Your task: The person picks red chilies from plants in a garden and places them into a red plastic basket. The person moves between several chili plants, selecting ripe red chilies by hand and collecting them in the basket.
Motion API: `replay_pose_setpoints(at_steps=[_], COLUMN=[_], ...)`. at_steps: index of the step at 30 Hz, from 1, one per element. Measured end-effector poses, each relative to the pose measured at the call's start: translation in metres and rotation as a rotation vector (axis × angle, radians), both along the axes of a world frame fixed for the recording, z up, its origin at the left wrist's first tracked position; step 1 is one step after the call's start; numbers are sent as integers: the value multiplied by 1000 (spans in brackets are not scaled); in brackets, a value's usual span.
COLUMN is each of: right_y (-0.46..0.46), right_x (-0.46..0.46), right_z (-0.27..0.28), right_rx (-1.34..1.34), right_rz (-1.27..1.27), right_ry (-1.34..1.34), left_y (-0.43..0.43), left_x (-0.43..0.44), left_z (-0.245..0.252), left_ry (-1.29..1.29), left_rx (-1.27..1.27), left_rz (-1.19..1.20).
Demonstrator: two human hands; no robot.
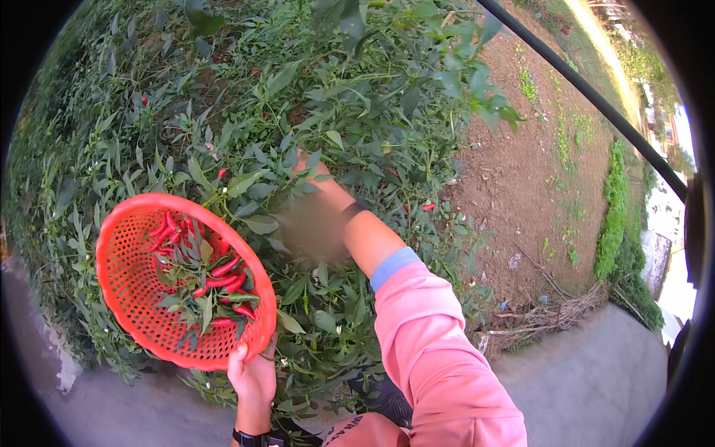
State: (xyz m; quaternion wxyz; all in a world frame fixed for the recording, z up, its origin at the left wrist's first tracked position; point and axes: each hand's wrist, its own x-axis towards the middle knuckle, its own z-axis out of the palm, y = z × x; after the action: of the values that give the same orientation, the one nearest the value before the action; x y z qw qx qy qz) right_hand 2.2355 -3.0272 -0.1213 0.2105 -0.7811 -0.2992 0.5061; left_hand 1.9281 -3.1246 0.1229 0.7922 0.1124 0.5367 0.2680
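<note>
My left hand point(252, 371) grips the rim of a red perforated plastic basket point(128, 285), thumb over the edge. The basket tilts toward me. Inside it lie several red chili peppers point(226, 282), one partly green pepper point(243, 298) and some cut or loose leaves point(201, 268). My right hand point(306, 163) reaches into the chili plants point(357, 134); leaves cover its fingers, so what it touches is hidden. A red chili point(222, 173) hangs to the left of that hand, and another red chili point(428, 207) shows lower right.
Bare brown soil point(519, 190) with small seedlings lies right of the plants. Dry sticks point(550, 321) are heaped beside the grey concrete point(586, 369). A leafy green row point(611, 207) borders the plot. A dark strap or bar point(586, 92) crosses the upper right.
</note>
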Motion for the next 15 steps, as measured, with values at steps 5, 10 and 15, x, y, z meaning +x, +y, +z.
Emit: replay_pose_setpoints(at_steps=[5,10,15], right_y=[-63,-172,-265], right_x=[-17,-34,-13], right_z=[182,369,426], right_rx=[150,217,127], right_rz=[79,229,94], right_ry=[-268,35,822], left_y=[3,4,2], left_x=[3,-4,-14], left_z=[10,12,0], left_ry=[-50,-63,-55], left_rx=[21,43,37], left_rz=[-36,-81,-77])
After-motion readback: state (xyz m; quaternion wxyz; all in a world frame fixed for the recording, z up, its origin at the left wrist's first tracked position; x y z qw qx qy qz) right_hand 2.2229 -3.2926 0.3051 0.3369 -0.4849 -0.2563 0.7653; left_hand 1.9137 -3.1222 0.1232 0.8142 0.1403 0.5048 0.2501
